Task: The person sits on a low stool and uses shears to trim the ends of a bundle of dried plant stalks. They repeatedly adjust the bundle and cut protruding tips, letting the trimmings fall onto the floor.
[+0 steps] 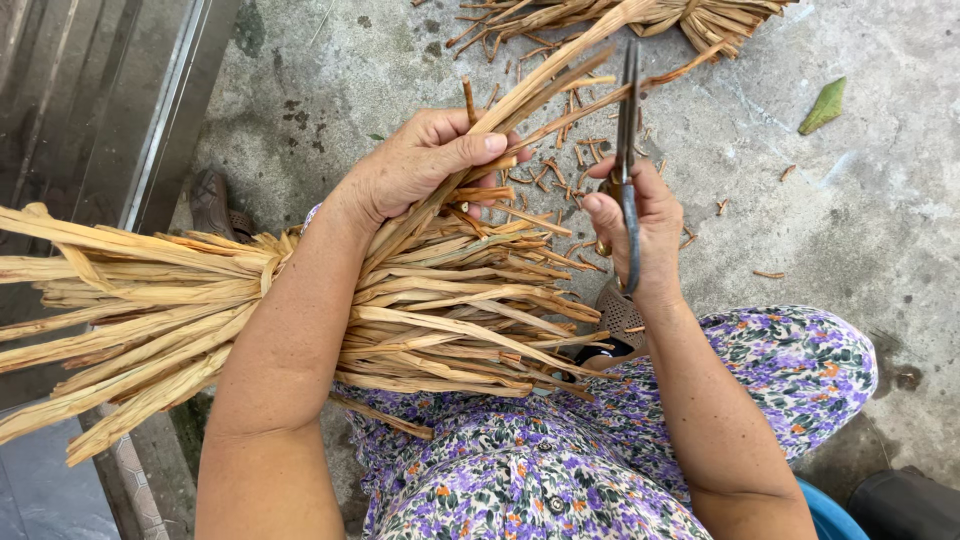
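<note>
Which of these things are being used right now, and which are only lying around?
In use:
left hand gripping long dry tan straw strips
right hand holding dark metal scissors

Lying about:
green leaf
second straw bundle
short cut bits

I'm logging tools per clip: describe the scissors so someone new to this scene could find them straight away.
Start at the big bundle of dried straw-coloured strips across the person's flowered lap. Just right of it, the right hand grips the scissors, which point up and away over the concrete floor. They are the only dark, thin metal thing among pale strips and scattered trimmings.
</note>
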Action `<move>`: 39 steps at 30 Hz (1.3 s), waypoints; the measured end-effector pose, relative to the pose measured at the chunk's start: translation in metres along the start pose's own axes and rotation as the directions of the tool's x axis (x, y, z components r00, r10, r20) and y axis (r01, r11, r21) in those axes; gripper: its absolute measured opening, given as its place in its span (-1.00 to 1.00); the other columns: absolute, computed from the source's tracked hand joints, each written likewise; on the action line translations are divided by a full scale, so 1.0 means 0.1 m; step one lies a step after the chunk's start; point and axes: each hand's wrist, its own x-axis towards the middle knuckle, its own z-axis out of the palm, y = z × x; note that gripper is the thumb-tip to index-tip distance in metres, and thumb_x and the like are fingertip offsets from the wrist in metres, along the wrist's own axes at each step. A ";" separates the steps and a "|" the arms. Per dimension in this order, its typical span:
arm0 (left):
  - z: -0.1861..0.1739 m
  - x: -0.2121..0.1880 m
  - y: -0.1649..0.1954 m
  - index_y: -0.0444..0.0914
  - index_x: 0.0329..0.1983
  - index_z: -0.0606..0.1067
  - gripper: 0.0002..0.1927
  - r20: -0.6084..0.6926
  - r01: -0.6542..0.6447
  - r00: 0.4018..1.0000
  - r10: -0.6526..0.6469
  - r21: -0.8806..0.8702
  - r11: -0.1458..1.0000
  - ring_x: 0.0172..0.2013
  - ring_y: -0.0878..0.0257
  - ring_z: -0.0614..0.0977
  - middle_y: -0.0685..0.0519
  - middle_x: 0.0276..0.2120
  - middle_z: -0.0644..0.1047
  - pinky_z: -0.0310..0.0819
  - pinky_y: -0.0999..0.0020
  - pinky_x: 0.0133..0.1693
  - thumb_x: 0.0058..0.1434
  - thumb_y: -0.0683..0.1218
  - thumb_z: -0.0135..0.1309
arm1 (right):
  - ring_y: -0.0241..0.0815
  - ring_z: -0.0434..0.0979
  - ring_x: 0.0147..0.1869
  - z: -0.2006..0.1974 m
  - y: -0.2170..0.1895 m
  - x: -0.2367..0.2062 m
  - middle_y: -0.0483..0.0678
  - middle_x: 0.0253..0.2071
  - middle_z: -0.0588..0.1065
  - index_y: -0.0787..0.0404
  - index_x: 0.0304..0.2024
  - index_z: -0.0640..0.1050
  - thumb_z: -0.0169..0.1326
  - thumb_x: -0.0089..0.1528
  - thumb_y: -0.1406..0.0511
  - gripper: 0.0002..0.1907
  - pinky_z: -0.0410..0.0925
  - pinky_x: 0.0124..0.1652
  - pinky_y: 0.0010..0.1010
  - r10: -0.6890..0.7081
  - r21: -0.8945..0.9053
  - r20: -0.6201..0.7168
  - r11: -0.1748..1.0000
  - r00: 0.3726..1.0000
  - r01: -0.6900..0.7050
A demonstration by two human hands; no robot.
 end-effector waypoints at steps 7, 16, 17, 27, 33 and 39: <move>0.01 -0.02 0.03 -0.29 0.28 0.46 -0.51 -0.019 -0.071 0.997 0.071 -0.014 0.997 -0.30 0.39 0.57 0.15 -0.08 0.59 0.65 0.34 -0.31 0.35 0.04 0.04 | -0.44 0.40 -0.46 -0.13 -0.01 0.02 -0.17 -0.42 0.47 0.20 0.04 0.51 0.25 0.33 0.17 -0.66 0.26 -0.47 -0.61 0.035 -0.006 -0.070 0.999 0.997 -0.036; 0.05 0.02 -0.01 -0.24 0.20 0.54 -0.59 0.055 -0.009 0.998 0.002 0.119 0.993 -0.32 0.45 0.52 0.20 -0.18 0.58 0.60 0.44 -0.35 0.37 0.03 0.07 | -0.31 0.54 -0.05 -0.42 -0.17 0.10 -0.06 -0.06 0.54 0.22 0.25 0.44 0.28 0.35 0.00 -0.39 0.43 -0.01 -0.51 -0.120 -0.062 -0.030 0.991 0.992 0.118; 0.05 0.02 -0.02 -0.25 0.18 0.55 -0.60 0.049 0.004 0.999 -0.011 0.143 0.990 -0.33 0.44 0.54 0.19 -0.25 0.55 0.60 0.44 -0.35 0.38 0.04 0.07 | -0.31 0.54 -0.06 -0.44 -0.18 0.11 -0.05 -0.06 0.54 0.22 0.25 0.43 0.28 0.35 0.00 -0.39 0.43 -0.01 -0.50 -0.127 -0.054 -0.046 0.991 0.991 0.125; 0.02 0.06 -0.06 -0.27 0.15 0.55 -0.62 0.051 0.005 0.999 -0.014 0.162 0.987 -0.41 0.43 0.56 0.15 -0.37 0.54 0.57 0.47 -0.39 0.37 0.02 0.09 | -0.44 0.33 -0.49 -0.55 -0.26 0.08 -0.22 -0.47 0.40 0.27 0.01 0.54 0.33 0.40 0.29 -0.74 0.15 -0.49 -0.60 -0.132 -0.117 -0.230 0.987 0.964 0.107; 0.04 0.07 -0.05 -0.25 0.19 0.55 -0.60 -0.044 0.051 0.998 -0.044 0.185 0.981 -0.46 0.41 0.56 0.13 -0.41 0.53 0.59 0.46 -0.39 0.35 0.00 0.13 | -0.45 0.32 -0.57 -0.52 -0.34 0.04 -0.21 -0.53 0.39 0.29 0.01 0.55 0.36 0.40 0.26 -0.71 0.13 -0.55 -0.63 -0.173 -0.106 -0.265 0.983 0.949 0.150; 0.03 0.17 -0.16 -0.15 0.20 0.53 -0.59 -0.079 0.015 0.997 0.012 0.332 0.943 -0.37 0.50 0.59 0.22 -0.32 0.59 0.60 0.52 -0.35 0.30 0.01 0.15 | -0.33 0.46 -0.23 -0.21 -0.42 -0.12 -0.14 -0.21 0.49 0.20 0.08 0.56 0.46 0.14 0.22 -0.48 0.37 -0.25 -0.45 -0.237 -0.612 0.110 0.749 0.965 0.253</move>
